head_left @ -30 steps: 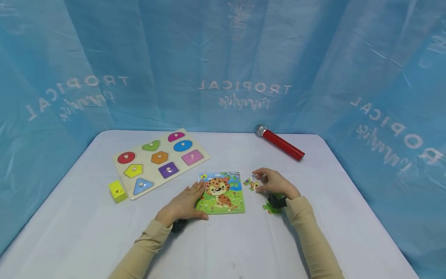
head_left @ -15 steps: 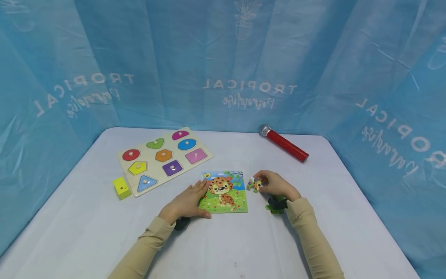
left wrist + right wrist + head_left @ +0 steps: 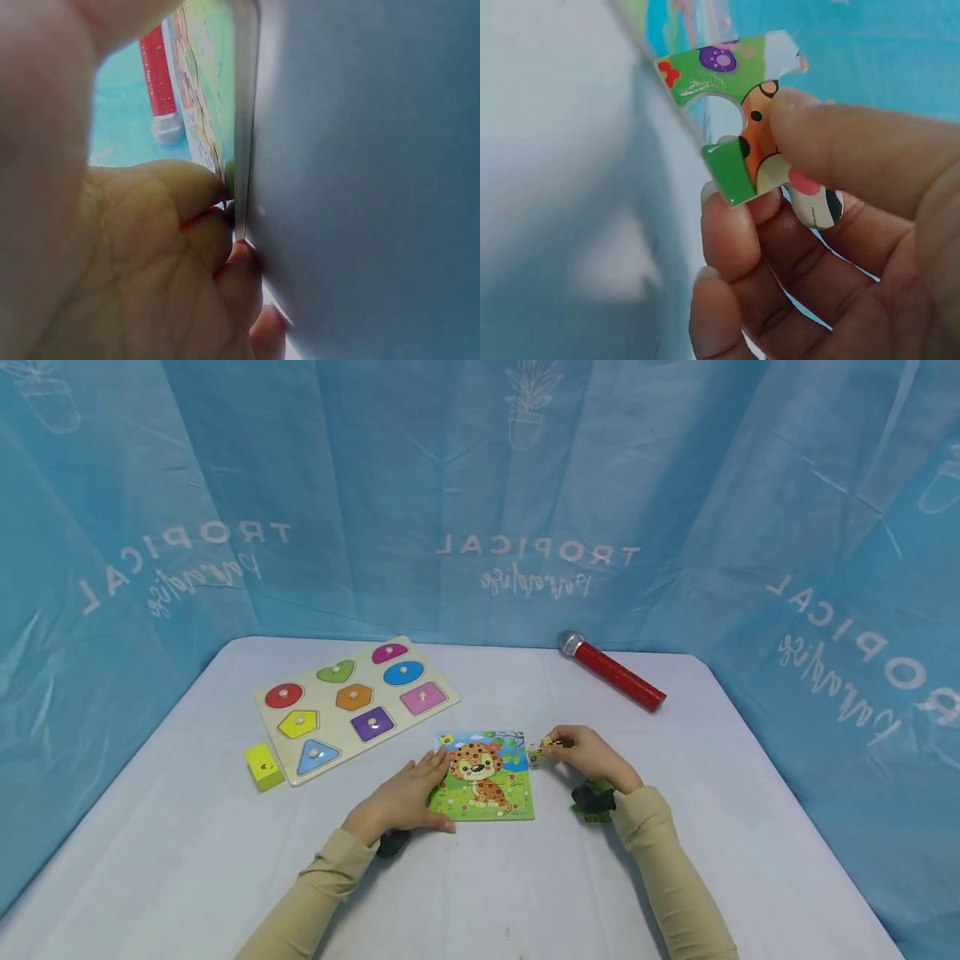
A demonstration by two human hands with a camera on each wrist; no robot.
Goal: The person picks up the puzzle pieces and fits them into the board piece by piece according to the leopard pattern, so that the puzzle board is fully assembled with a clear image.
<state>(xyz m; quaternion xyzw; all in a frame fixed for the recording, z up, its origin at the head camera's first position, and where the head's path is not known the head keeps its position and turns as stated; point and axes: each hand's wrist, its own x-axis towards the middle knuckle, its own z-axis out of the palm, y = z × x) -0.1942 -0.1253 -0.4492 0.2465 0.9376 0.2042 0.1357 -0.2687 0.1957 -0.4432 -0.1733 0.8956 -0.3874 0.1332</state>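
A square jigsaw puzzle (image 3: 483, 808) with a cartoon leopard on grass and sky lies flat on the white table. My left hand (image 3: 405, 795) rests along its left edge, fingers extended and thumb by the near left corner. In the left wrist view the fingertips (image 3: 206, 187) touch the puzzle's edge. To the puzzle's right, my right hand (image 3: 596, 756) pinches a jigsaw piece (image 3: 761, 120) between thumb and fingers. That piece is green and orange with a purple spot and a red flower, held tilted close to the puzzle's upper right edge.
Green puzzle pieces (image 3: 591, 817) lie partly hidden under the right wrist. A wooden shape board (image 3: 321, 720) with knobbed shapes is at the back left, a yellow block (image 3: 263, 767) beside it. A red toy microphone (image 3: 615, 675) lies at the back right.
My right hand has closed its fingers on the jigsaw piece, picked it up and tilted it beside the puzzle. The left hand stays on the puzzle; the head view shifts slightly.
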